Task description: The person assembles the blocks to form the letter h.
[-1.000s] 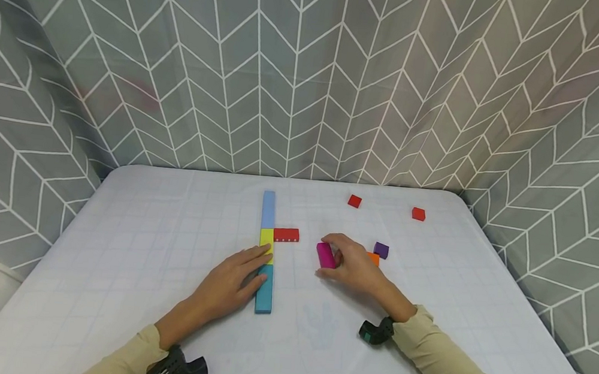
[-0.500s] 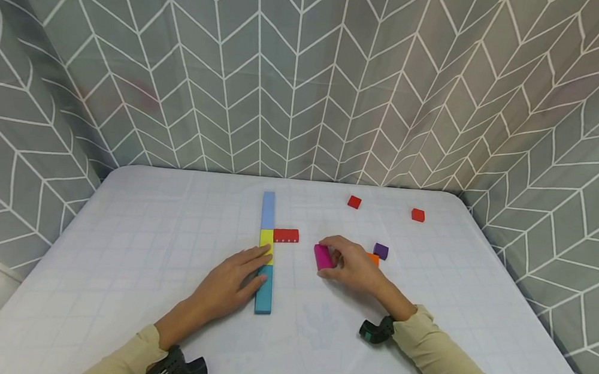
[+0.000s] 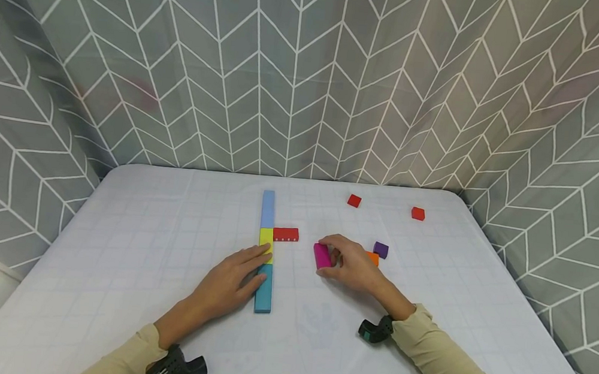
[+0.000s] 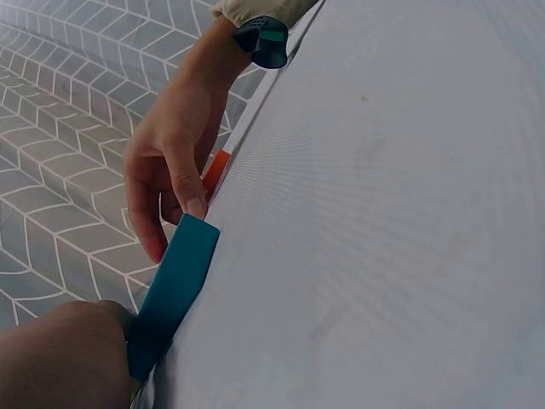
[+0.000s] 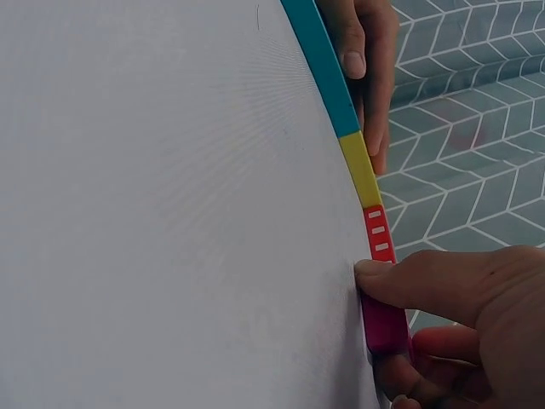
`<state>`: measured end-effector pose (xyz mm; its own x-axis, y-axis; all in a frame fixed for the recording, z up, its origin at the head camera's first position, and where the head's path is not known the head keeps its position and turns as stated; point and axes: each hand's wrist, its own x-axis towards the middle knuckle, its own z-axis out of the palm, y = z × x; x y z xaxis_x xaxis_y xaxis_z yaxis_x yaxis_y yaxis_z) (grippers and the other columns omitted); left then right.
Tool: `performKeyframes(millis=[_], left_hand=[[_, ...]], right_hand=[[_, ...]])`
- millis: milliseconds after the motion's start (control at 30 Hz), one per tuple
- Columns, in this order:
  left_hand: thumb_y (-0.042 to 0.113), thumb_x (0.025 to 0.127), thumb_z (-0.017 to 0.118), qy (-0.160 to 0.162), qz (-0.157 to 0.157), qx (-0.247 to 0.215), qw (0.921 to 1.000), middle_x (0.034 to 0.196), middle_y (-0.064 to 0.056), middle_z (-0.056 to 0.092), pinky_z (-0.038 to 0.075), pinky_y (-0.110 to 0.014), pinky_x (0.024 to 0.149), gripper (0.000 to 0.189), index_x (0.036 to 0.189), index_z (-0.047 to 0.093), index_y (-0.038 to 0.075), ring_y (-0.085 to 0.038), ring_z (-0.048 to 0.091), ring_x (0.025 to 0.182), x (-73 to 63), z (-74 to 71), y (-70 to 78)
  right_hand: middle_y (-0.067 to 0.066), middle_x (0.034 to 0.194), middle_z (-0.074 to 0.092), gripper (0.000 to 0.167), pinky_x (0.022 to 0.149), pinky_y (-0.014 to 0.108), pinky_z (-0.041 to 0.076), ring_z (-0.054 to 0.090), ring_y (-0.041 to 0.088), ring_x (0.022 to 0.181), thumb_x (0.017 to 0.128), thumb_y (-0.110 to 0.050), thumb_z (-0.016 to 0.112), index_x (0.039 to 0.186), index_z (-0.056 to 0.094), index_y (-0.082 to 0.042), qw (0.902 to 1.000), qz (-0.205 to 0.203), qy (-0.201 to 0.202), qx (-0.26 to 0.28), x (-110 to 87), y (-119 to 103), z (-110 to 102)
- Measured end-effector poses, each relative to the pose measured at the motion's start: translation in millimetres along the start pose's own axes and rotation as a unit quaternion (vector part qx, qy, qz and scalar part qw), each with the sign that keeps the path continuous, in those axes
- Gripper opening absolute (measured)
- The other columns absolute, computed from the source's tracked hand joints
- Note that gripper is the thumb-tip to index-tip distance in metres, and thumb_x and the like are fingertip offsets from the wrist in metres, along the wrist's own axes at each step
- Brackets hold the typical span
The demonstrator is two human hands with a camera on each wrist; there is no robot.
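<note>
Curtain backdrop: from my remote seat I see grey cloth (image 3: 310, 73) with a white chevron pattern, folded around the far edge and sides.
Desk: I look down on a white-covered desk (image 3: 126, 242) with rounded far corners and a faint grid.
Block column: I count three blocks end to end, light blue (image 3: 268, 209) farthest, yellow (image 3: 266, 236) in the middle, teal (image 3: 264, 295) nearest.
Red bar: this red block (image 3: 286, 234) juts rightward from the yellow one, its end against the upper part of that side, white marks along its near face.
Left hand: I see the person's left hand (image 3: 231, 280) with fingers extended, fingertips resting on the yellow block and thumb on the teal one; nothing is clasped.
Right hand: I see the right hand (image 3: 354, 267) pinching the magenta block between thumb and fingers.
Magenta block: I find it (image 3: 322, 256) right of the red bar and apart from it, slightly tilted from the column's line; I cannot tell whether it touches the cloth.
Orange and purple: an orange block (image 3: 373, 258) shows partly behind the right hand, with a purple block (image 3: 381, 250) just beyond it.
Red cubes: I spot two near the far edge, one left (image 3: 355, 201), one right (image 3: 418, 213), well apart.
Sleeves: both are tan (image 3: 450, 364), with a dark device (image 3: 375, 330) at each wrist.
</note>
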<state>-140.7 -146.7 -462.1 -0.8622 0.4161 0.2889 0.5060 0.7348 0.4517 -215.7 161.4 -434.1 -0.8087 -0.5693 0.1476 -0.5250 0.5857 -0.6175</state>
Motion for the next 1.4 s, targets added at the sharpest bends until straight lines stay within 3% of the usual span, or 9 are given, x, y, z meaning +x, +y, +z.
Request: performKeyframes(millis=[400,533,667,800,1000,1200,1400], left_hand=[[0.030,0.103,0.067,0.004,0.005,0.001,1.0000,0.157,-0.004,0.050,0.038,-0.047,0.116,0.050,0.148,0.060,0.010,-0.026,0.045,0.144,-0.1,1.7,-1.3],[0.031,0.104,0.067,0.001,0.004,0.001,1.0000,0.157,-0.004,0.050,0.038,-0.047,0.116,0.050,0.148,0.060,0.010,-0.025,0.045,0.144,0.0,2.0,-1.0],[0.031,0.104,0.067,-0.001,0.003,0.003,1.0000,0.157,-0.004,0.049,0.038,-0.047,0.116,0.050,0.148,0.060,0.010,-0.025,0.045,0.144,0.2,1.8,-0.6],[0.032,0.103,0.067,-0.001,-0.004,0.010,0.9999,0.158,-0.004,0.049,0.038,-0.047,0.116,0.050,0.148,0.060,0.011,-0.025,0.044,0.145,0.2,1.6,-0.2],[0.033,0.104,0.067,-0.003,-0.007,0.010,0.9999,0.158,-0.003,0.048,0.037,-0.047,0.117,0.050,0.149,0.060,0.012,-0.025,0.044,0.145,0.4,2.4,-0.6],[0.033,0.103,0.067,-0.001,-0.005,0.011,0.9999,0.158,-0.003,0.048,0.038,-0.046,0.117,0.050,0.149,0.060,0.012,-0.024,0.044,0.145,-0.2,3.5,-1.9],[0.033,0.104,0.066,-0.002,-0.003,0.014,0.9999,0.158,-0.003,0.048,0.037,-0.046,0.117,0.050,0.149,0.059,0.012,-0.024,0.044,0.145,0.1,3.4,-1.9]], right_hand=[[0.005,0.114,0.064,0.057,0.068,0.026,0.055,0.059,0.017,0.087,0.083,-0.012,0.090,0.133,0.064,-0.003,1.0000,-0.004,0.004,0.000,-0.4,0.9,1.3],[0.008,0.122,0.062,0.062,0.069,0.026,0.055,0.060,0.018,0.087,0.083,-0.015,0.091,0.136,0.062,-0.001,0.9999,-0.004,0.000,0.015,-2.0,0.8,-2.3],[0.015,0.130,0.061,0.063,0.069,0.029,0.056,0.063,0.022,0.087,0.083,-0.013,0.090,0.137,0.061,0.001,0.9989,-0.010,0.026,0.037,-4.3,1.5,-14.9],[0.017,0.123,0.064,0.057,0.068,0.030,0.056,0.062,0.024,0.085,0.085,-0.009,0.088,0.135,0.063,0.001,0.9975,-0.008,0.065,0.028,-6.1,6.1,-30.0],[0.018,0.108,0.067,0.047,0.066,0.031,0.054,0.061,0.025,0.074,0.088,-0.004,0.083,0.131,0.065,0.001,0.9957,0.010,0.092,0.006,-13.7,17.1,-44.6],[0.019,0.109,0.070,0.036,0.073,0.038,0.057,0.064,0.030,0.084,0.093,-0.002,0.076,0.128,0.068,0.000,0.9916,0.050,0.117,-0.023,-23.5,28.6,-57.9],[0.018,0.115,0.071,0.030,0.084,0.050,0.058,0.065,0.034,0.100,0.094,0.004,0.072,0.124,0.069,0.002,0.9872,0.065,0.139,-0.040,-30.5,42.4,-67.2]])
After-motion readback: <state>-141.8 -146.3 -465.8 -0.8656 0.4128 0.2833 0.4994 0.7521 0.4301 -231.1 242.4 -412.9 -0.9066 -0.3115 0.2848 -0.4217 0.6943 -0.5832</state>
